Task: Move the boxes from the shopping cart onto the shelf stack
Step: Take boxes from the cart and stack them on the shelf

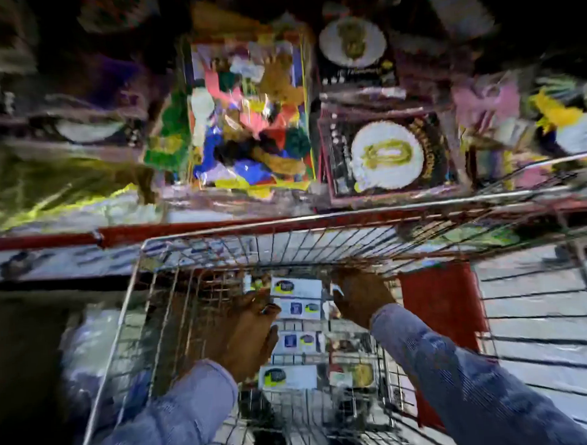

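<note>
Both my arms reach down into a wire shopping cart [142,262]. Inside it lie several white boxes with yellow and black logos. My left hand [246,325] presses against the left side of the top white box [296,287], and my right hand [359,295] grips its right end. Another white box [287,377] lies nearer me on the cart floor. Beyond the cart is the shelf [217,205], holding a boxed plate set [388,159] with a white and gold plate showing. The picture is blurred.
A tall pack of colourful items [251,123] stands on the shelf left of the plate boxes. A second plate box [353,48] sits further back. A red shelf edge [184,228] runs across behind the cart. A red panel [440,303] lies right of the cart.
</note>
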{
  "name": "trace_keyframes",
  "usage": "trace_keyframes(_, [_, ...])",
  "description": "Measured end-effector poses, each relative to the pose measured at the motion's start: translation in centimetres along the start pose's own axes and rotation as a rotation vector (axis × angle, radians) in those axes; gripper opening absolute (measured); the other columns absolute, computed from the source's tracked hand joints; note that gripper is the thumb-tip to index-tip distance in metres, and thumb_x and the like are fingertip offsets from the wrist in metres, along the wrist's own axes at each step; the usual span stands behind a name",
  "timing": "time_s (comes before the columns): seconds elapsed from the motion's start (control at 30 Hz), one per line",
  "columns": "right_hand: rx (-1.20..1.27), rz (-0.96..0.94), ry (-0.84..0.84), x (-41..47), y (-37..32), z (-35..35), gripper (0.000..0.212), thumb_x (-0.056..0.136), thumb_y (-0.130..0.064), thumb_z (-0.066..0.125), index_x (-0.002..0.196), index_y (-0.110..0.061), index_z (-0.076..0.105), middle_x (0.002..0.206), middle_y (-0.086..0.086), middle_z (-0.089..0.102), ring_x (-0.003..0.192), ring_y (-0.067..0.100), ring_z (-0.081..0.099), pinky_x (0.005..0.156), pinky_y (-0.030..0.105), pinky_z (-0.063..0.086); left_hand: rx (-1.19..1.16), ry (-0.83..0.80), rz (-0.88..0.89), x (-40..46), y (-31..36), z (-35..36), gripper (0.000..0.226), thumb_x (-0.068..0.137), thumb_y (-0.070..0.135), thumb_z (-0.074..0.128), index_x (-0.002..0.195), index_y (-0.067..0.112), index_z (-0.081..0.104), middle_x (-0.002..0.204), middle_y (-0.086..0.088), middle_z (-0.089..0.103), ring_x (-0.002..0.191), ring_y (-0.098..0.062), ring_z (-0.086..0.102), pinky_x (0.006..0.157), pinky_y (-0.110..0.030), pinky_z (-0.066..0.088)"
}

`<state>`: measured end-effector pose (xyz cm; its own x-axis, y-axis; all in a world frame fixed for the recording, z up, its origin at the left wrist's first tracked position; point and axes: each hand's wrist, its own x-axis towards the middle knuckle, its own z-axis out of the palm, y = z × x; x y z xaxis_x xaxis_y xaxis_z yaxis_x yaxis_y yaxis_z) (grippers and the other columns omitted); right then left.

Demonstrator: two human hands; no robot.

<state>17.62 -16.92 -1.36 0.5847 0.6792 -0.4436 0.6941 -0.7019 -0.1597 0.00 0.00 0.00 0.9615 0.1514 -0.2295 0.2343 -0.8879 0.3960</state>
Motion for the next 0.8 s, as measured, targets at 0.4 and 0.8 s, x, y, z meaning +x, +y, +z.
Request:
trace_keyframes(0.4, [-0.127,-0.28,-0.176,9.7,3.0,9.1,0.067,0.092,-0.044,0.052,0.15,-0.017,0.03,0.148,0.012,0.045,0.13,0.031,0.048,0.093,0.04,0.049,0.326,-0.255,0.124,5.9,-3.1,8.0,0.031,0.097,0.016,0.048,0.128,0.014,0.055,0.129,-0.008,0.06,0.123,-0.029,0.05,0.108,-0.043,0.037])
trace_keyframes(0.8, [-0.183,-0.423,-0.115,11.4,4.3,8.2,0.07,0.089,-0.041,0.057,0.145,-0.007,0.033,0.134,0.019,0.056,0.116,0.037,0.057,0.091,0.043,0.05,0.296,-0.225,0.153,7.5,-3.4,10.3,0.04,0.092,0.011,0.057,0.132,0.01,0.054,0.133,-0.01,0.06,0.123,-0.032,0.051,0.103,-0.044,0.043])
